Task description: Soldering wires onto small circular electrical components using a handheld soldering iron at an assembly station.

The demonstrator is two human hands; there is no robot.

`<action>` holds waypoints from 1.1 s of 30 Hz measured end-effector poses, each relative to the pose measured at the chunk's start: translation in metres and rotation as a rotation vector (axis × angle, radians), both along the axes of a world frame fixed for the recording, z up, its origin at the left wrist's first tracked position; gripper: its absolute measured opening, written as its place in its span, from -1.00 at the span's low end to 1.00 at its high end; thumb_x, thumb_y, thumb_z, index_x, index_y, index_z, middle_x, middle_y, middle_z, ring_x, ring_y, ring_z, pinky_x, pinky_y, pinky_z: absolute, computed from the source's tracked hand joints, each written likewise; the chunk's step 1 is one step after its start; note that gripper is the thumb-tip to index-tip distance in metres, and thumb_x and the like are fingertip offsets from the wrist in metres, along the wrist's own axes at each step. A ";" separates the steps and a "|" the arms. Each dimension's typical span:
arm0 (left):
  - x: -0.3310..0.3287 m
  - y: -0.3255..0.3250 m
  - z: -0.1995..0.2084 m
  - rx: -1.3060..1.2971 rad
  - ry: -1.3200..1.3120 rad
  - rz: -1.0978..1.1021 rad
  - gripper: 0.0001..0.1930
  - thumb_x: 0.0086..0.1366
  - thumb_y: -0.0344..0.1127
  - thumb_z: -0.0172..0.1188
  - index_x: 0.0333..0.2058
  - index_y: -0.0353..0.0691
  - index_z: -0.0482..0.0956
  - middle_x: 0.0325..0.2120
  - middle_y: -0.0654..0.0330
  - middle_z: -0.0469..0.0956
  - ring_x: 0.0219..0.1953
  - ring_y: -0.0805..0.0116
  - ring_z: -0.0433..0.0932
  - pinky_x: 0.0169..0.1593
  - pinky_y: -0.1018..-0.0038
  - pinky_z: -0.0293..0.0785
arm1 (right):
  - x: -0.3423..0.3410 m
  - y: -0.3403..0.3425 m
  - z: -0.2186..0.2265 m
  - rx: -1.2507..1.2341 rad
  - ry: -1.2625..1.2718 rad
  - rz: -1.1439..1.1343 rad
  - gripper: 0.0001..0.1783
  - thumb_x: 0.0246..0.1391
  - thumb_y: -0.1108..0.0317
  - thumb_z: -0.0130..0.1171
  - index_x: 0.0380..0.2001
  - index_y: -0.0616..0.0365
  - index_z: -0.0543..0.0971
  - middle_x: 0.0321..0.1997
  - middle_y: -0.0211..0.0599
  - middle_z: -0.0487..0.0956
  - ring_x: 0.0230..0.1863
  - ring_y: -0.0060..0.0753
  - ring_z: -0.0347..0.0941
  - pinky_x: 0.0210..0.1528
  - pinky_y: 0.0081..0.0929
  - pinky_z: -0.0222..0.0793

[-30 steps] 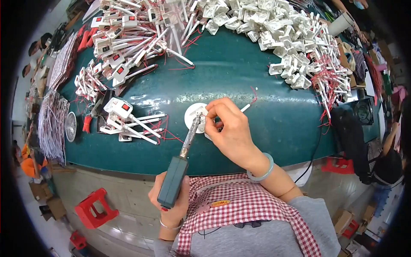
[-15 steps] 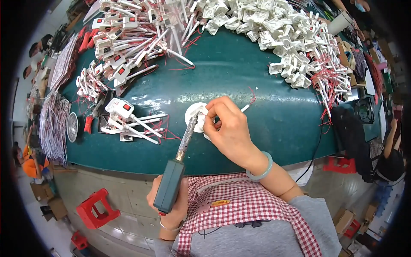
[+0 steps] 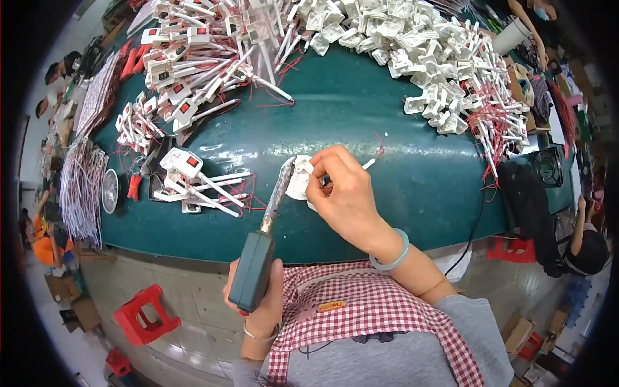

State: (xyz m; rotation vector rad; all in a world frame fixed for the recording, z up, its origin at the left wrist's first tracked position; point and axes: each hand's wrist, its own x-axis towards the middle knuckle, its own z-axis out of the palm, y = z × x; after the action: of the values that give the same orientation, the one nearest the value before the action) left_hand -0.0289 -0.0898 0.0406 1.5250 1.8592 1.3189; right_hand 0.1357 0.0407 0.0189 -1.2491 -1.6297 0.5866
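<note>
My left hand (image 3: 275, 302) is wrapped round the dark green handle of a soldering iron (image 3: 254, 269). The iron's long, stained metal barrel slants up to the left edge of a small white round piece (image 3: 298, 186) on the table. At that piece my right hand (image 3: 351, 200) has its thumb and fingers pinched on a white plastic part, mostly hidden by the fingertips. A white cable (image 3: 369, 163) with thin red wires at its end sticks out beyond the right hand. Whether the iron's tip touches the white piece, I cannot tell.
On the green table (image 3: 348, 109), white switch housings with red rockers (image 3: 187, 164) and cables lie left. A larger heap of cabled switches (image 3: 184, 84) is behind them. Open white housings (image 3: 412, 51) pile up far right. A metal bowl (image 3: 109, 191) stands at the left edge.
The soldering iron's tip has moved left and slightly up, from over the white round piece to its left edge. My left hand shifted a little; my right hand stays in place.
</note>
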 end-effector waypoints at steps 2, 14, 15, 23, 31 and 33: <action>0.005 0.009 -0.003 0.019 0.026 0.005 -0.75 0.09 -0.45 0.43 -0.26 -0.37 0.61 -0.40 0.15 0.60 -0.44 0.39 0.58 -0.37 0.49 0.47 | 0.000 0.000 -0.001 0.009 -0.001 -0.003 -0.82 -0.19 0.67 0.20 -0.48 0.28 0.43 -0.34 -0.15 0.48 -0.36 -0.07 0.49 -0.35 -0.22 0.43; 0.043 0.090 -0.028 0.117 -0.391 -0.048 -0.76 0.13 -0.55 0.40 -0.25 -0.31 0.53 -0.42 0.32 0.56 -0.39 0.63 0.48 -0.29 0.64 0.43 | 0.007 -0.007 0.005 -0.019 -0.017 0.074 -0.79 -0.12 0.62 0.25 -0.39 0.27 0.45 -0.27 -0.15 0.46 -0.28 -0.09 0.48 -0.33 -0.28 0.45; 0.043 0.093 -0.027 0.135 -0.342 -0.091 -0.77 0.15 -0.55 0.39 -0.24 -0.31 0.53 -0.41 0.31 0.57 -0.37 0.62 0.49 -0.26 0.63 0.44 | 0.009 -0.008 0.007 -0.056 0.021 0.111 -0.78 -0.10 0.61 0.27 -0.35 0.28 0.47 -0.23 -0.15 0.47 -0.24 -0.10 0.49 -0.32 -0.31 0.46; 0.042 0.095 -0.030 0.023 -0.414 -0.065 -0.77 0.16 -0.53 0.38 -0.22 -0.33 0.54 -0.38 0.32 0.55 -0.35 0.62 0.46 -0.25 0.62 0.41 | 0.044 -0.019 0.006 -0.031 0.063 0.279 -0.73 -0.06 0.56 0.33 -0.23 0.23 0.56 -0.02 -0.13 0.56 -0.04 -0.21 0.53 -0.02 -0.34 0.44; 0.043 0.100 -0.029 0.118 -0.298 -0.055 -0.77 0.17 -0.53 0.37 -0.22 -0.34 0.54 -0.38 0.32 0.55 -0.34 0.60 0.46 -0.24 0.62 0.41 | 0.042 -0.013 -0.003 -0.046 0.086 0.225 -0.82 0.01 0.60 0.27 -0.27 0.24 0.59 -0.24 -0.22 0.62 -0.18 -0.26 0.54 -0.13 -0.39 0.43; 0.039 0.097 -0.030 0.018 -0.390 -0.048 -0.76 0.16 -0.52 0.38 -0.21 -0.35 0.53 -0.38 0.31 0.56 -0.35 0.59 0.47 -0.25 0.60 0.43 | 0.040 -0.013 -0.002 -0.060 0.118 0.212 -0.87 -0.01 0.60 0.28 -0.34 0.25 0.60 -0.31 -0.23 0.62 -0.27 -0.28 0.54 -0.19 -0.41 0.42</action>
State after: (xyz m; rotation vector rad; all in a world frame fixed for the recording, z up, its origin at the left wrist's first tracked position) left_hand 0.0098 0.0072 0.0102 1.2056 1.5588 1.4890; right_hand 0.1756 0.0281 0.0173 -1.0702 -1.6657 0.8301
